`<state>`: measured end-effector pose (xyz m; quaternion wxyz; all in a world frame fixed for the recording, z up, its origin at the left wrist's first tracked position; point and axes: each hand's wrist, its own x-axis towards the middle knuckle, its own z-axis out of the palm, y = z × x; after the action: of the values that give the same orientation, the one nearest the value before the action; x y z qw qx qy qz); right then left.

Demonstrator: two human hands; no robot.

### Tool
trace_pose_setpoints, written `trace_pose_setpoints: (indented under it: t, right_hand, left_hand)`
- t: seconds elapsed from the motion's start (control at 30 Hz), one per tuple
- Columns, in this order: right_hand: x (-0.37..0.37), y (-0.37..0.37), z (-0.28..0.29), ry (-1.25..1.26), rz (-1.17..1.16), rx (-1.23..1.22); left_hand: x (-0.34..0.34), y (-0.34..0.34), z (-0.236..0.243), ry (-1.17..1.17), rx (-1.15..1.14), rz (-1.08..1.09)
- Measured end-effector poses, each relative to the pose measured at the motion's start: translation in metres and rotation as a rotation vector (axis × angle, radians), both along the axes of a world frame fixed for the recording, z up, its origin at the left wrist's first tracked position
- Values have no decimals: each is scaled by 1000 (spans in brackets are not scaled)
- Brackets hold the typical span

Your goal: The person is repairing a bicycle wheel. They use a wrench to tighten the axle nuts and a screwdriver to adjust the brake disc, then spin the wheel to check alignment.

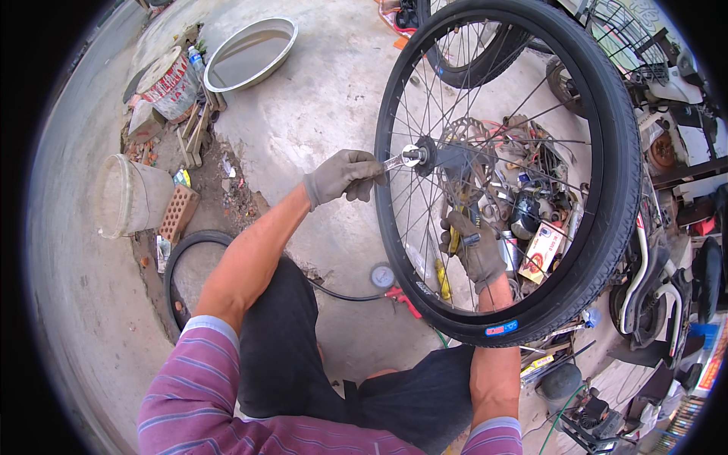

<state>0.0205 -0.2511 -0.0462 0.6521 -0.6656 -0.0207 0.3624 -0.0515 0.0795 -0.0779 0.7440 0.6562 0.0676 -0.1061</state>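
Observation:
A bicycle wheel point(618, 152) with a black tyre stands upright and slightly tilted in front of me, to the right. My left hand point(343, 178), in a grey glove, is closed on the handle of a silver wrench point(394, 161). The wrench's head sits at the axle end of the hub point(427, 157). Beyond the spokes my gloved right hand point(479, 256) is closed around a yellow-handled tool point(455, 240), whose upper part points toward the hub's far side. Spokes partly cover that tool, so its exact kind is unclear. A brake disc point(464, 130) shows behind the hub.
Tools and parts lie heaped behind the wheel, with a small box point(541, 252) among them. A red-handled inflator point(403, 301) with a gauge point(381, 276) lies near my knees. Leftward are a basin point(286, 47), a bucket point(121, 197), a brick point(179, 213) and a loose tyre point(173, 277).

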Motion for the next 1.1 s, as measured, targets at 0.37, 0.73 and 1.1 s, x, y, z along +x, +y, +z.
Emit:
trace_pose_setpoints:
  t: [0.37,0.73,1.1]
  right_hand:
    - [3,-6,-12,-16,16,6]
    - [2,-3,-8,35,-26,42]
    - [-3,-1,-4,36,14,-16]
  left_hand:
    - [38,26,26,-10,348,-210]
    - [64,41,51,-75,588,-217]
    - [68,23,0,-79,281,-67]
